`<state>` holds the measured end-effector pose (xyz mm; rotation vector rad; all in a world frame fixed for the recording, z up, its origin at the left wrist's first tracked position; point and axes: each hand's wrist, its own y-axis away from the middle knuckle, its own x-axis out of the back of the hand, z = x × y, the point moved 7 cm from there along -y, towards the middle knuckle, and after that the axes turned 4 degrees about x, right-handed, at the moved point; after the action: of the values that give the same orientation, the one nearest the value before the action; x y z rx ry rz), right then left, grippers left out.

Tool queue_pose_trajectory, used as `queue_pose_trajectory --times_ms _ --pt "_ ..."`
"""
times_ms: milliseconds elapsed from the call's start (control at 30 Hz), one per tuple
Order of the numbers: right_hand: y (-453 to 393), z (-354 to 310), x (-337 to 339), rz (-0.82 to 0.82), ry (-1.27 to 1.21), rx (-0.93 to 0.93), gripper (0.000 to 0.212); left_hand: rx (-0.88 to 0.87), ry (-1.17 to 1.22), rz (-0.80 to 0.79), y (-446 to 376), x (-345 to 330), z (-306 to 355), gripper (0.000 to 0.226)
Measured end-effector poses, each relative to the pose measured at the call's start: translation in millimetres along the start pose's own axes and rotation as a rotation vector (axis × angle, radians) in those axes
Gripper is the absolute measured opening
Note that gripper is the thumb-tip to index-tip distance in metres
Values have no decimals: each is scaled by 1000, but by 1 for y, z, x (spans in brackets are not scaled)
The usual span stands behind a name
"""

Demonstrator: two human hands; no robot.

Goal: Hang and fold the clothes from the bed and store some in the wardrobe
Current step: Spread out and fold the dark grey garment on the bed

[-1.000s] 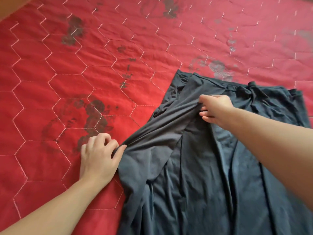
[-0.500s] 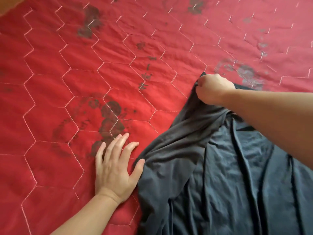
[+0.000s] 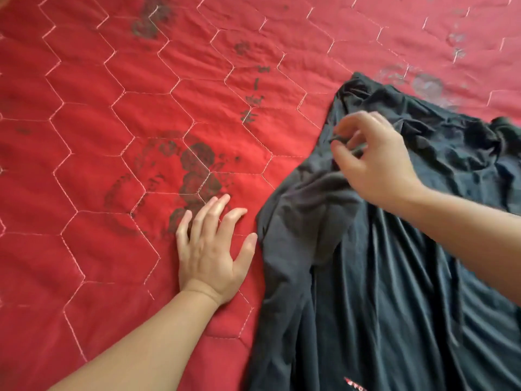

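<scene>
Pinching a small fold of dark cloth between thumb and curled fingers, the right hand (image 3: 375,162) is over the upper left part of the dark grey garment (image 3: 394,277); motion blur hides exactly how much cloth it has. That garment lies spread and wrinkled on the right side of the red quilted bedspread (image 3: 98,136), its left edge bunched into a fold, with a small red and white print (image 3: 353,386) at the bottom edge of view. Just beside that folded edge, the left hand (image 3: 212,255) rests flat on the bedspread with fingers straight and spread, its thumb near the cloth but not clearly touching. Dark floral patches (image 3: 197,170) mark the bedspread beyond the fingertips.
</scene>
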<state>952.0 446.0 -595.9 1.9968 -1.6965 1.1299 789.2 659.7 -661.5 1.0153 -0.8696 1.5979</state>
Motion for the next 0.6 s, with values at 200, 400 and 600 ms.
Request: queue_pose_trajectory --times_ms 200,400,600 --pt "145 3 -25 -383 -274 -825 60 33 46 -84 7 15 11 57" --pt "135 -23 -36 -211 -783 -997 13 15 258 -288 87 19 55 52" --pt "122 -46 1 26 -1224 -947 5 132 529 -25 130 58 45 51"
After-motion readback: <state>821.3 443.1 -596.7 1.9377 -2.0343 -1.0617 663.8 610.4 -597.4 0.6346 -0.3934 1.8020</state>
